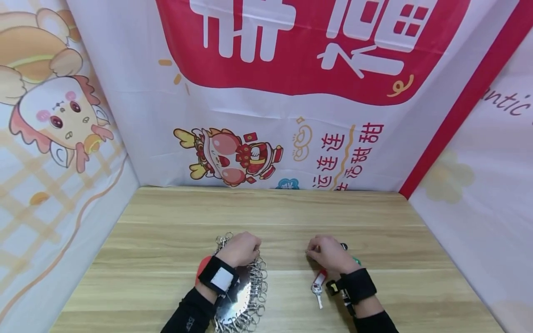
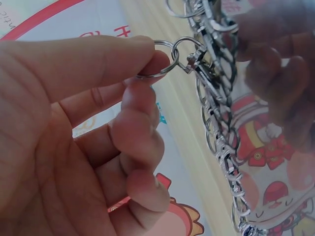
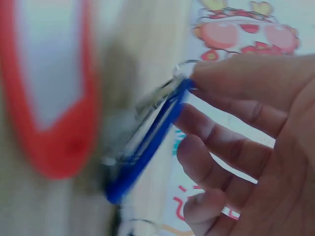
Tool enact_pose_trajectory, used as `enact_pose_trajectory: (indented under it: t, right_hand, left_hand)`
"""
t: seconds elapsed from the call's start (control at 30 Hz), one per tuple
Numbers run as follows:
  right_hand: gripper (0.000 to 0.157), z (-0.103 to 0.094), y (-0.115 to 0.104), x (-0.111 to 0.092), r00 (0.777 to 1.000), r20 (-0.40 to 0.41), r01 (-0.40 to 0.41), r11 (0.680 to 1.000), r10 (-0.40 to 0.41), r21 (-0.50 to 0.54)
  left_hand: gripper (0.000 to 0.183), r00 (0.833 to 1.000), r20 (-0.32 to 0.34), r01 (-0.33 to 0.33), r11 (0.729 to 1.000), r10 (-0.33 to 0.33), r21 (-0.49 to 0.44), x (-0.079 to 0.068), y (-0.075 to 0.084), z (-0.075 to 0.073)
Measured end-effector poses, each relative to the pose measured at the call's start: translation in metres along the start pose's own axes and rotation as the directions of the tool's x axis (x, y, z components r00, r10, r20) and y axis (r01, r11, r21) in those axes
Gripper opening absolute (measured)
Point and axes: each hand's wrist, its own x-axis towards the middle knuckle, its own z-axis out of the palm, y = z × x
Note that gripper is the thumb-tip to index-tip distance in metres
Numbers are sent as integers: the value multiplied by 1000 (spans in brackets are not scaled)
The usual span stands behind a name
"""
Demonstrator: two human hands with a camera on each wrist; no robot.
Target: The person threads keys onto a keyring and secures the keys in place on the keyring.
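My left hand (image 1: pixel 239 250) reaches over the far side of a shiny, mirror-like plate (image 1: pixel 234 303) edged with many metal rings and clasps. In the left wrist view, thumb and forefinger pinch a split ring (image 2: pixel 173 60) linked to a clasp (image 2: pixel 197 61) on that rim. Its other fingers are loosely curled. To the right, my right hand (image 1: pixel 330 254) is low over the table. In the right wrist view it pinches the ringed end of a blue key tag (image 3: pixel 150 147), blurred and hanging down. A red key tag (image 1: pixel 320 276) with a silver key (image 1: pixel 317 291) lies beside this hand.
A red rounded piece (image 1: pixel 202 267) shows at the plate's left edge. Beyond the right hand lie a small black item (image 1: pixel 343 246) and a green item (image 1: pixel 356 261), both partly hidden. The wooden table (image 1: pixel 166 226) meets a printed cloth wall (image 1: pixel 145 138) at the back.
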Motion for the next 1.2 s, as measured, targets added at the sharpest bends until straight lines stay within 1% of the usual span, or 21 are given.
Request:
enact_pose_trajectory:
  t: [0.1,0.2,0.27,0.33,0.47,0.5,0.53,0.6,0.67,0.73,0.8,0.87,1.0,1.1,1.2]
  right_hand:
    - [8,-8,-4,-4,1000,-3,-2,992,3,130]
    - [5,-16,-9,-6,1000,-14,4,968,-1,249]
    - [8,-21,-12,-6,1000,-10,-9,948,13,319]
    - [12,-24,-17,-5,999,7,-32,929,31,368]
    - [21,-28,-31,-2,996,62,-78,915,58,395]
    - [22,-29,-36,-1,996,79,-77,913,49,402]
    - [24,-29,-41,1,994,105,-73,902,30,426]
    - [27,-29,-51,5,989,149,-48,894,-21,445]
    - [29,-28,-62,8,977,199,-31,877,-74,479]
    - [29,-24,-71,13,966,233,-17,873,-112,488]
    - [29,-18,-78,18,965,239,-20,882,-106,471]
    - [28,-12,-84,23,967,245,-48,893,-71,448]
    - [25,0,-89,32,973,229,-96,920,8,379]
    - [22,9,-90,37,979,200,-100,932,30,348]
    - [21,17,-92,43,983,178,-104,937,46,332]
  left_hand:
    - [33,1000,-2,7,1000,-7,-11,-1,0,-2]
    - [33,1000,3,12,1000,-12,-18,-2,0,-4]
    - [32,1000,4,11,1000,-11,-22,-2,0,-5]
    - [32,1000,3,4,1000,-4,-29,-2,0,-5]
    - [33,1000,3,7,999,-6,-41,-3,0,-4]
    - [33,1000,5,12,999,-11,-43,-3,0,-4]
    - [33,1000,7,18,999,-18,-41,-2,0,-4]
    - [34,1000,12,24,999,-24,-41,-1,-1,-5]
    - [34,1000,16,28,999,-27,-37,-1,-1,-6]
    - [33,1000,16,26,999,-25,-34,0,-2,-7]
    - [31,1000,13,23,999,-22,-33,0,-2,-7]
    - [30,1000,6,13,999,-13,-31,0,-2,-7]
    - [27,1000,-2,-12,1000,12,-18,1,-1,-6]
    - [23,1000,3,-17,1000,17,-15,1,-2,-6]
    - [18,1000,8,-1,999,1,-34,1,-5,-6]
